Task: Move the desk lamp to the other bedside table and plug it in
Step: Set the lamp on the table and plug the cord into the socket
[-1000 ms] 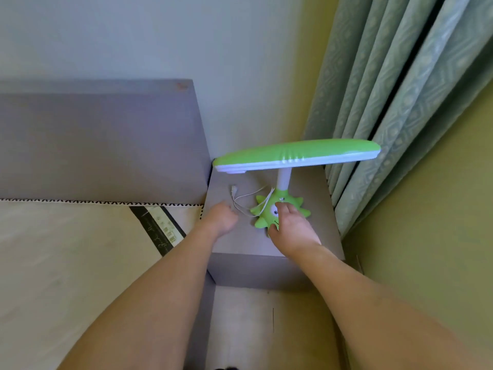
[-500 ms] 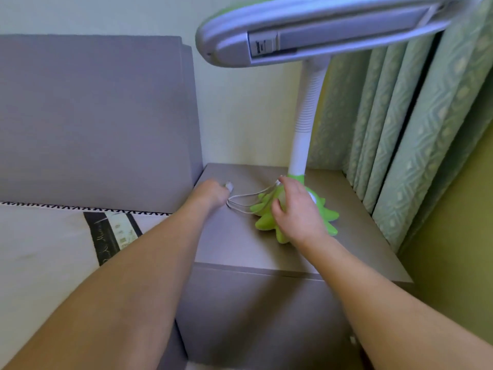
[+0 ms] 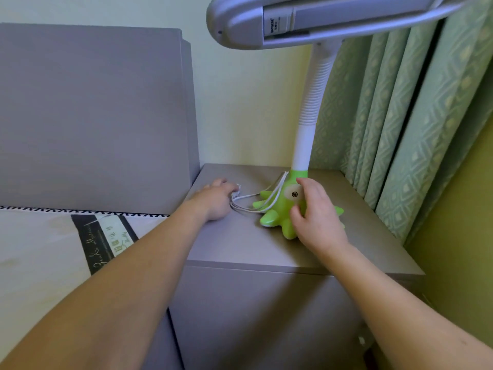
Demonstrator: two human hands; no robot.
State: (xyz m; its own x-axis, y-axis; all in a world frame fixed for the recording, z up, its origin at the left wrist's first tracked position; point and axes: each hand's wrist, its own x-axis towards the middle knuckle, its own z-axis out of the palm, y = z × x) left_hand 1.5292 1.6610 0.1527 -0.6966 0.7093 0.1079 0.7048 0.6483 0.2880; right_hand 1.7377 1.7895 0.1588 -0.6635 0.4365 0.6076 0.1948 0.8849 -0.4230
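Observation:
A desk lamp stands on a grey bedside table (image 3: 240, 244). Its green star-shaped base (image 3: 277, 209) carries a white ribbed neck (image 3: 312, 108) and a long grey-white head (image 3: 320, 20) overhead. My right hand (image 3: 316, 212) wraps the right side of the base, fingers curled against it. My left hand (image 3: 216, 200) rests on the table to the left, closed on the end of the thin white cord (image 3: 256, 201) that loops from the base. The plug itself is mostly hidden under my fingers.
A grey headboard (image 3: 93, 116) and a mattress (image 3: 40, 249) with a dark label lie left of the table. Green patterned curtains (image 3: 413, 129) hang close behind on the right, beside a yellow-green wall (image 3: 458, 236).
The camera dropped lower and closer, so the lamp head now sits overhead. My left hand reached the cord's end and closed on it; my right hand stays on the base.

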